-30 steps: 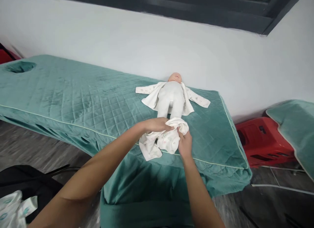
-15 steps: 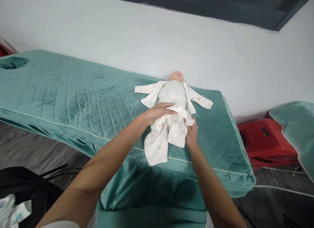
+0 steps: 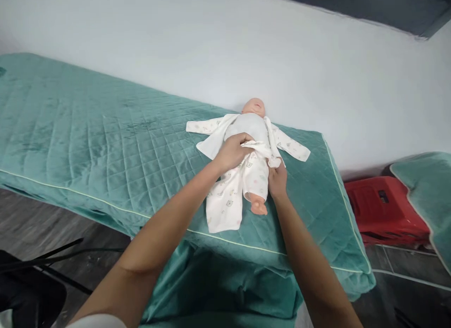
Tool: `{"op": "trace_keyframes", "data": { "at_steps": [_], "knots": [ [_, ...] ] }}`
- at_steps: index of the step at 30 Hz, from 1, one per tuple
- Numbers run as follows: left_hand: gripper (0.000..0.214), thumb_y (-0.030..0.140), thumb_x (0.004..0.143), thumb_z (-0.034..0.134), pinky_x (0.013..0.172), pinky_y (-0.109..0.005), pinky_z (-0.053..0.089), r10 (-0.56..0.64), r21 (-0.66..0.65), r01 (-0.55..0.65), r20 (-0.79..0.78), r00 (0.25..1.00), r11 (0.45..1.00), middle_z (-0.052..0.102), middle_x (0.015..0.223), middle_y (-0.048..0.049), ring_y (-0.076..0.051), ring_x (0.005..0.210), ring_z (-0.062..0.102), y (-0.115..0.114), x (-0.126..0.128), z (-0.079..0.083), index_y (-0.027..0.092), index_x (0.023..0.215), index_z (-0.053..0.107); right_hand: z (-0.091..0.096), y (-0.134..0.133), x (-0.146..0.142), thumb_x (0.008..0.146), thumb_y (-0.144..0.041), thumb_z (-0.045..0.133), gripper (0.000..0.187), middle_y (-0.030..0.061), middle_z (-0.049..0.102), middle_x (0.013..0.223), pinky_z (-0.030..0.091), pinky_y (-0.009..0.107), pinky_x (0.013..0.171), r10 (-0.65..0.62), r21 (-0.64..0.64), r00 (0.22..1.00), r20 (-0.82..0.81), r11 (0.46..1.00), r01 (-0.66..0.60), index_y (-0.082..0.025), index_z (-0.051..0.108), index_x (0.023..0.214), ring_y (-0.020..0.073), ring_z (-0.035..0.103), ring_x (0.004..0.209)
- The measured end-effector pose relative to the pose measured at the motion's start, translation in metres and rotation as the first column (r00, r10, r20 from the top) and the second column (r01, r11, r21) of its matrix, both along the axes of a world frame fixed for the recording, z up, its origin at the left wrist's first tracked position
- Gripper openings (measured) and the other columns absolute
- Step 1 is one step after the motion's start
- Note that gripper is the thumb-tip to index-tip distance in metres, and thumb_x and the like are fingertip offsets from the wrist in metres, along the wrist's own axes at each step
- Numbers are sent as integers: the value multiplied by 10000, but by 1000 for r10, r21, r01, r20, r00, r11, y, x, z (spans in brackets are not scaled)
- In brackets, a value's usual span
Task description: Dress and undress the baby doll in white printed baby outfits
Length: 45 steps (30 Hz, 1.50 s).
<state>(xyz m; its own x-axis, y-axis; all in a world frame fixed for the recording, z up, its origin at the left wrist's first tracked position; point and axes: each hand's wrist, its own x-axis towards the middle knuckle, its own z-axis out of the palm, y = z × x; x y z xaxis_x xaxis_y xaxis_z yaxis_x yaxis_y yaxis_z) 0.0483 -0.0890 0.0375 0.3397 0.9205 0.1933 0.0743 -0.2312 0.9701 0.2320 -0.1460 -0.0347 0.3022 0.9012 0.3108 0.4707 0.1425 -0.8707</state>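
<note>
A baby doll [image 3: 246, 124] lies on its back, head toward the wall, in an open white printed jacket [image 3: 213, 142] with sleeves spread. White printed baby pants [image 3: 225, 206] cover its lower body. One bare foot [image 3: 259, 206] sticks out of the pant leg on the right; the other leg lies flat, no foot showing. My left hand [image 3: 234, 152] is closed on the bunched waistband near the doll's belly. On the other side my right hand [image 3: 278, 178] grips the waistband edge, its fingers partly hidden under the cloth.
The doll is on a green quilted massage bed [image 3: 148, 144] against a white wall [image 3: 158, 41]. A red plastic stool or chair [image 3: 387, 208] stands at the right beside another green cover [image 3: 430, 187]. A black object [image 3: 28, 290] is on the lower left.
The pants have been drawn up toward the doll's belly, and a foot now shows below the right pant leg. Both hands moved slightly up. The camera view shifted.
</note>
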Motion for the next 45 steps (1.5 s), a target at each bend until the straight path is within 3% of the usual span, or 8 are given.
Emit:
{"op": "trace_keyframes", "data": {
  "at_steps": [6,9,13,17,21,28,33,45],
  "knots": [
    [412,173,624,699,872,-266,463,-30,-144,56,172,985,988,713,1075,-45,-198,994,637,-8,-29,-29,169,1036,691,0,-10,-3,824,-306,613,237,50,649,1088,467,347,916,4,90,998,-65,996,2,-215,598,1042,212,591,1026],
    [454,210,598,769,808,-243,475,-14,-253,105,339,941,962,707,1071,-41,-190,953,650,-9,-40,-42,181,1043,684,22,-15,-10,868,-286,620,340,86,551,1336,417,398,1061,204,185,977,69,959,-214,-261,569,1203,239,511,1273],
    [438,269,634,806,790,-235,470,-30,-261,156,431,902,953,707,1027,-33,-171,905,646,-9,-42,-49,188,1046,681,67,2,-27,843,-357,716,391,67,636,1219,436,405,1004,552,-112,808,206,833,-541,-273,612,1211,266,578,1153],
    [356,287,704,778,829,-236,459,-6,-203,80,342,940,976,695,1004,-24,-171,931,626,-10,-42,-50,186,1032,683,93,28,-43,751,-512,790,326,19,673,865,454,345,753,582,-351,784,216,796,-493,-237,685,893,224,599,814],
    [421,422,753,757,831,-243,455,-36,-178,85,263,964,980,675,1029,-35,-190,955,611,-13,-44,-47,185,1089,665,85,38,-38,770,-489,770,299,-2,663,766,430,288,633,605,-353,790,-96,721,-596,-206,691,829,175,578,710],
    [464,492,697,823,641,-211,400,-273,-228,297,133,953,927,599,842,6,-135,750,539,-14,-50,-41,158,976,664,62,36,-25,745,-410,792,312,-38,548,563,391,241,463,421,-81,629,-654,787,-612,-215,570,648,109,468,483],
    [452,499,711,810,656,-232,433,-113,-255,190,289,951,948,647,850,-16,-143,734,567,-14,-44,-52,144,959,678,55,36,-34,818,-423,754,338,-61,496,481,354,227,416,541,19,446,-713,650,-759,-205,548,663,79,404,380],
    [224,350,772,706,614,-213,347,364,-27,-364,128,923,931,494,675,56,-98,655,431,-14,-30,-67,172,757,570,59,27,-47,725,-402,821,513,37,699,1138,493,362,928,589,-208,786,-188,758,-618,-198,655,1165,235,632,1051]
  ]
}}
